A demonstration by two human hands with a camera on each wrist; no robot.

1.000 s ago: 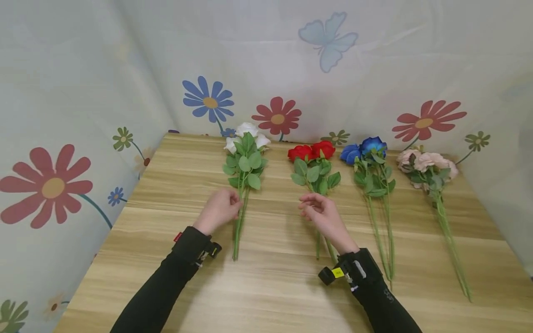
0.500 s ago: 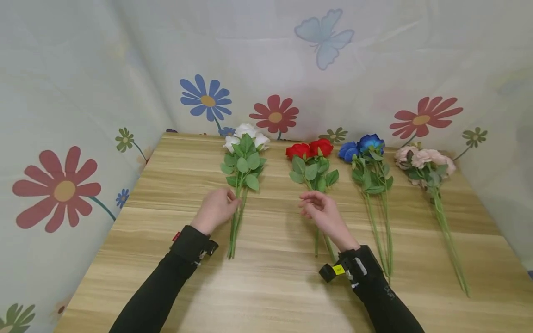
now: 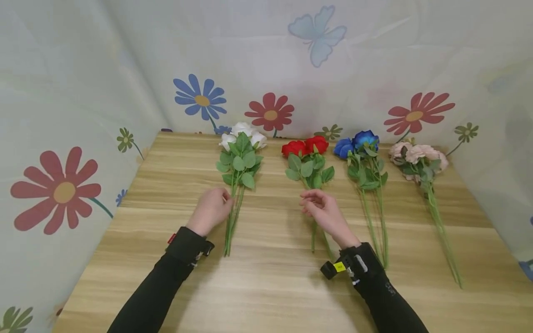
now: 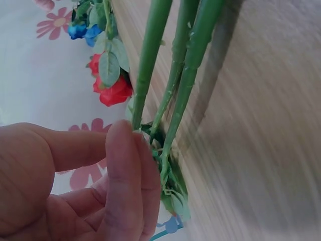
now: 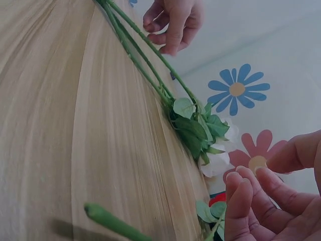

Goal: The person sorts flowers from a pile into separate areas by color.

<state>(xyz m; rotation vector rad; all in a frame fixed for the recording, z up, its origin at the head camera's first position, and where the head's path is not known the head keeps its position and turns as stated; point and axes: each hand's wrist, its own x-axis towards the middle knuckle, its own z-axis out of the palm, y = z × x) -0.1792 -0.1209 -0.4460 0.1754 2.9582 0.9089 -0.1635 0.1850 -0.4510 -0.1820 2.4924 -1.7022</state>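
Note:
Several white artificial roses [image 3: 243, 136] lie with their green stems pointing toward me. My left hand [image 3: 211, 209] is at those stems, thumb and fingertips pinching at one stem [image 4: 150, 55] in the left wrist view; the exact contact is partly hidden behind the fingers. Two red roses [image 3: 305, 145] lie to the right of the white ones. Over their stems hovers my right hand [image 3: 326, 212], its fingers loosely bent and holding nothing. In the right wrist view the fingertips [image 5: 241, 175] of that hand show with no object between them.
Blue roses [image 3: 357, 143] and pale pink flowers [image 3: 420, 155] lie farther right on the wooden table [image 3: 266, 286]. A patterned cloth [image 3: 233, 46] hangs behind the table and along its left side. Each wrist carries a strapped camera.
The lower ends of the white rose stems have shifted slightly left along with my left hand. My right hand stays nearly still. The whole head view has drifted a little.

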